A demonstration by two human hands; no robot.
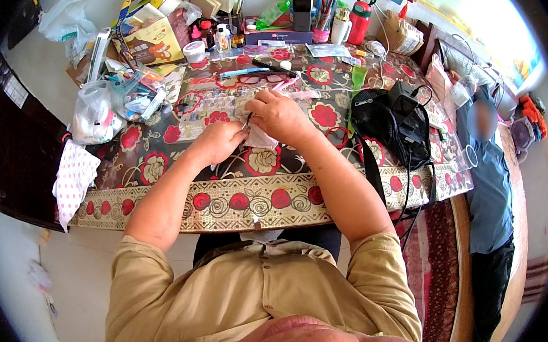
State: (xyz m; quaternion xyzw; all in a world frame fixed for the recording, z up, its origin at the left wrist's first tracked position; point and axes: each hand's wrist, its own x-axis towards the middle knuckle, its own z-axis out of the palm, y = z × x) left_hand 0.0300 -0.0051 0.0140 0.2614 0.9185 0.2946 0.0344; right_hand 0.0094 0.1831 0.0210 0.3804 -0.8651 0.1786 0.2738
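"Two bare hands, the person's left hand (219, 143) and right hand (276, 116), are close together over a table with a dark, shiny cover of red and cream roses (237, 201). How does the left one stand?"

"Nearly closed. Its thumb and forefinger are pinched together on a slim dark-and-silvery item (247, 123), which stands tilted in the narrow gap between the hands."

"And the right?"

"Its fingers are bent downward and drawn in, with the back of the hand turned up. Whether they grip anything cannot be told, since the hand hides its own fingertips."

"Where is the small, pale pinkish-white, soft-looking piece (262, 138)?"

"Just below the right hand, beside the left fingertips, over the rose-patterned cover. Its upper part is hidden."

"What lies beyond the hands?"

"A pair of dark-red-framed eyeglasses (259, 79), with a slender light-blue pen-like stick (236, 72) next to it."

"And to the right?"

"A black mesh bag (380, 112) with dark straps hanging over the near edge, and a flat bright-green strip (358, 78) just beside it."

"On the left?"

"A clear plastic bag with white contents (96, 117) stands near the table's side, and a white cloth with pink dots (75, 179) hangs over the corner below it."
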